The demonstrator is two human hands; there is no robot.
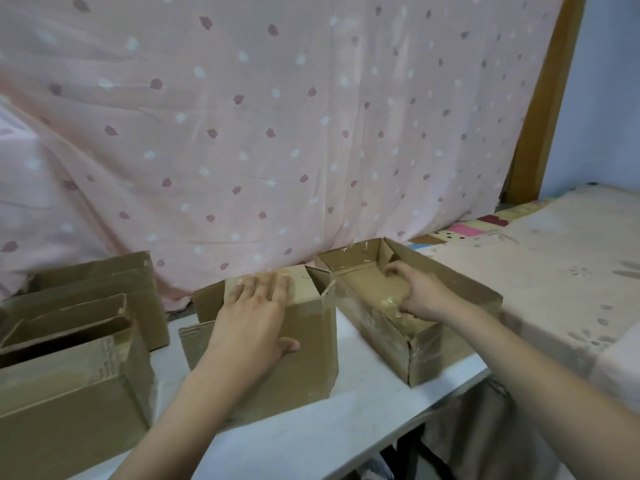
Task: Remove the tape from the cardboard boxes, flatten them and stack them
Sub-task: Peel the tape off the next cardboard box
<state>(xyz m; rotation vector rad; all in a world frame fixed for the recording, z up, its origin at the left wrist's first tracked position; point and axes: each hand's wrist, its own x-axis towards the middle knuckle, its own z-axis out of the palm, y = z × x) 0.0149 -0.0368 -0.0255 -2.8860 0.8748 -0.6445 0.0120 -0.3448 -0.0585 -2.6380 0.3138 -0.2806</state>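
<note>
We are working through the tape-removal step on the brown open-topped cardboard box (415, 327) that is sitting at the right end of the white worktop (311, 427), close to its edge and just beside the bed with the pale flowered cover (554, 258). Our right hand (420, 292) is reaching down over the box's near wall, and its fingers (394, 270) are curling round a crumpled wad of clear glossy tape (391, 303), gripping it where it is clinging to the inside and rim of that wall; more shiny tape is showing along the box's outer face and corner. Our left hand (256, 317) is lying flat with straight, spread fingers on the top of a second brown cardboard box (277, 341), the one standing just left of the first, pressing it down so that it is not sliding while we are pulling. On the far left we are seeing further brown cardboard boxes (69, 375), open but not flattened, so in our judgement the task is at an early point and no stack is being built yet. The next move, as we are reading it, is calling for a steady pull up and away from the wall so the tape is peeling off in one strip rather than tearing, probably with the left hand shifting over to brace the taped box itself.
</note>
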